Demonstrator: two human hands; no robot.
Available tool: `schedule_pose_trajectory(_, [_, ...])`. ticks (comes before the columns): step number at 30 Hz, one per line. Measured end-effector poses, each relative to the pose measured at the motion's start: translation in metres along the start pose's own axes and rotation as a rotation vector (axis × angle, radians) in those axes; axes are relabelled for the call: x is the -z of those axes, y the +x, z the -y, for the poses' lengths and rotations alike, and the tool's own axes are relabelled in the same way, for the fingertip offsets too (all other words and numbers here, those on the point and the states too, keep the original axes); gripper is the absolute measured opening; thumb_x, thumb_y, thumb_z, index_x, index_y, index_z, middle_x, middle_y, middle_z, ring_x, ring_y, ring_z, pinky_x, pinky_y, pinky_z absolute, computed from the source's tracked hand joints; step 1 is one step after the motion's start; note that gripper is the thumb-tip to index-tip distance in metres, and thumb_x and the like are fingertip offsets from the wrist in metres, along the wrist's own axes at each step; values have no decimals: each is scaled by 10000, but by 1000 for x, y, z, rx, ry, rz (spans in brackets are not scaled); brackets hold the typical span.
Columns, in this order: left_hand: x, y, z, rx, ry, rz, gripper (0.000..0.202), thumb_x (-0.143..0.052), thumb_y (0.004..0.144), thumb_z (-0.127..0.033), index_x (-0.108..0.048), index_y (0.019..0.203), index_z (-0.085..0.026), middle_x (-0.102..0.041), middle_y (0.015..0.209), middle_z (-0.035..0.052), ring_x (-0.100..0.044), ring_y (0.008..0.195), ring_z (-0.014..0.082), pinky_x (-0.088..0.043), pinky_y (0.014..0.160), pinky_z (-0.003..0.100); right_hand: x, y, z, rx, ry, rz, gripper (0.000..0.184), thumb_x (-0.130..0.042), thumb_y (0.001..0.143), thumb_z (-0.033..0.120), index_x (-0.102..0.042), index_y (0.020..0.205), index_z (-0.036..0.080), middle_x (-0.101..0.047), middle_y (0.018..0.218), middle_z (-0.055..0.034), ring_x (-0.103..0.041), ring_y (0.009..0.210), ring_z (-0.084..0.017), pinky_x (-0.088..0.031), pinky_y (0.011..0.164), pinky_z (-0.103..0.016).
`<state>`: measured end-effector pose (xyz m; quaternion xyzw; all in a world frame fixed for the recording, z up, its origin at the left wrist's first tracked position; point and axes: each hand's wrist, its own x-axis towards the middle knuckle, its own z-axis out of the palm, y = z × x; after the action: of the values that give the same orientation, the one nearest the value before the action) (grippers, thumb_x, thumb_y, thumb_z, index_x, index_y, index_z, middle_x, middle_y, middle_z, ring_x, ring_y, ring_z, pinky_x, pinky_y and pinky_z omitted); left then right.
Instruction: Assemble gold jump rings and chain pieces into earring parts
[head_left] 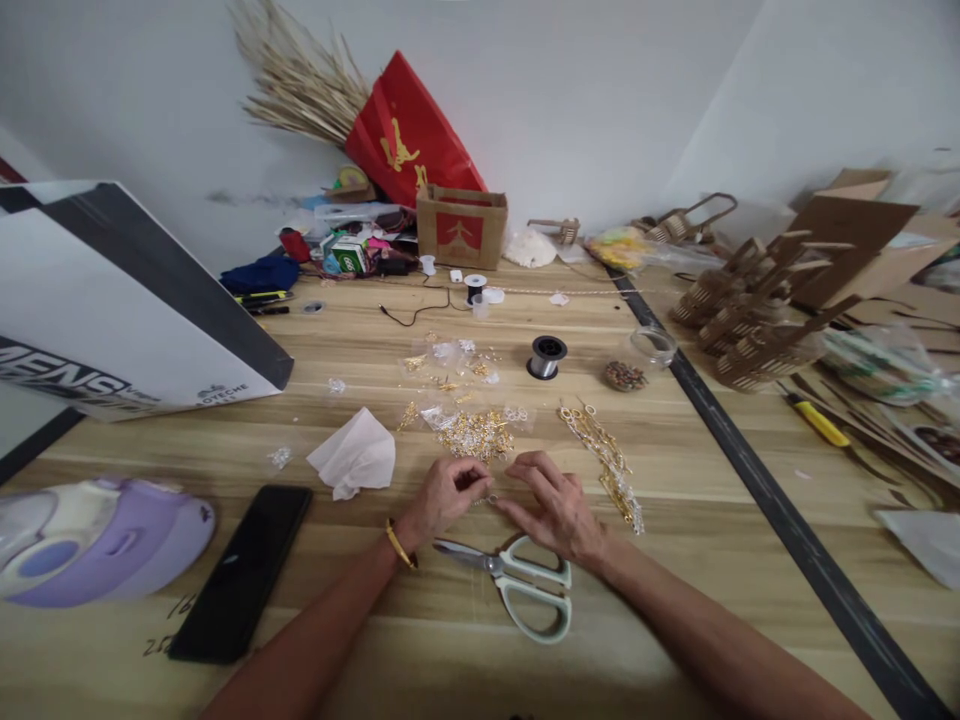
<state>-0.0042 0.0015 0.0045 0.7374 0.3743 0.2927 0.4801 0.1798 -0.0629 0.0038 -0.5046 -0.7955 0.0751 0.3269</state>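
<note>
Lying between the two hands, near the middle of the frame and a little below centre, the small chain piece has its long axis running roughly across the frame, with a ring at its right end. That ring sits at the tip of the right hand's thumb, touching it or just beside it, so the right hand looks nearer. Its thumb and forefinger are parted, the forefinger reaching above the ring. The fingertips of the left hand are drawn close together just above the chain's left end; whether they grasp anything fine between them, I cannot tell.

Directly below the hands, the scissors lie flat on the worktop, blades towards the left and pale handles towards the right, under the gap between the wrists; they take up the space on that side. Just above the fingers, the pile of gold and silver pieces borders the other side. To the right of the right hand, the chain strands stretch slantwise, down and to the right. The white tissue lies left of the left hand, the black phone farther off at lower left. Higher up, right of centre, stands the wire spool.
</note>
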Motion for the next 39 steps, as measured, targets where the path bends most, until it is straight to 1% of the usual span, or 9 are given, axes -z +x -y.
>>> schedule_pose_trajectory(4, [-1, -1, -2, 2, 13, 12, 153, -578, 773, -231, -627, 679, -120, -595, 586, 8, -506, 554, 107, -392, 530, 202, -11, 0, -2, -17, 174, 35, 231, -519, 904, 323, -521, 1082, 176, -624, 990, -106, -618, 706, -144, -506, 619, -250])
schedule_pose_trajectory(6, [-1, -1, -3, -13, 23, 15, 154, -575, 772, -227, -625, 668, -125, -598, 581, 5, -510, 549, 108, -396, 529, 202, -14, 0, -4, -15, 254, 49, 141, -486, 921, 265, -539, 1020, 179, -634, 899, -79, -608, 700, -145, -502, 647, -253])
schedule_pose_trajectory(8, [-1, -1, -4, -26, 33, 16, 148, -571, 771, -219, -627, 669, -128, -610, 590, 5, -513, 549, 106, -400, 534, 201, -16, 1, -5, 1, 292, 64, 123, -444, 935, 219, -558, 961, 180, -625, 835, -66, -603, 724, -153, -494, 661, -253])
schedule_pose_trajectory(14, [0, 0, -5, -27, 56, 34, 141, -573, 764, -204, -629, 663, -124, -604, 580, 3, -501, 536, 98, -390, 521, 196, -15, 1, -7, 45, 223, 68, 199, -385, 952, 212, -571, 895, 175, -571, 770, -58, -557, 676, -153, -470, 618, -248])
schedule_pose_trajectory(18, [4, 1, -8, -23, 91, 74, 153, -568, 768, -212, -630, 660, -123, -599, 577, 3, -496, 541, 100, -386, 531, 198, -17, 0, -10, 56, 214, 88, 209, -369, 957, 209, -569, 908, 177, -573, 798, -62, -559, 695, -156, -473, 636, -255])
schedule_pose_trajectory(21, [12, 3, -10, -14, 173, 150, 157, -565, 775, -219, -643, 674, -128, -594, 578, -3, -487, 544, 100, -370, 531, 196, -17, -1, -12, 72, 214, 90, 194, -385, 951, 204, -577, 933, 179, -578, 851, -69, -568, 739, -160, -483, 671, -261])
schedule_pose_trajectory(26, [25, 4, -14, -38, 446, 305, 115, -578, 765, -205, -678, 718, -174, -636, 647, 5, -522, 578, 125, -350, 561, 216, -16, -1, -15, 64, 203, 73, 191, -407, 943, 208, -596, 939, 183, -558, 930, -81, -570, 793, -159, -490, 695, -263])
schedule_pose_trajectory(31, [28, 0, -20, -57, 710, 378, 105, -559, 714, -142, -634, 652, -178, -607, 621, 13, -532, 614, 163, -330, 592, 247, -15, 0, -16, 83, 223, 98, 184, -418, 938, 196, -597, 978, 178, -563, 927, -77, -569, 792, -156, -487, 693, -258])
schedule_pose_trajectory(39, [29, -4, -17, -25, 767, 410, 98, -532, 714, -126, -599, 661, -175, -605, 648, 18, -531, 642, 168, -330, 597, 250, -11, 4, -11, 223, 121, 240, 216, -399, 941, 177, -615, 928, 165, -583, 871, -72, -560, 774, -166, -459, 690, -265])
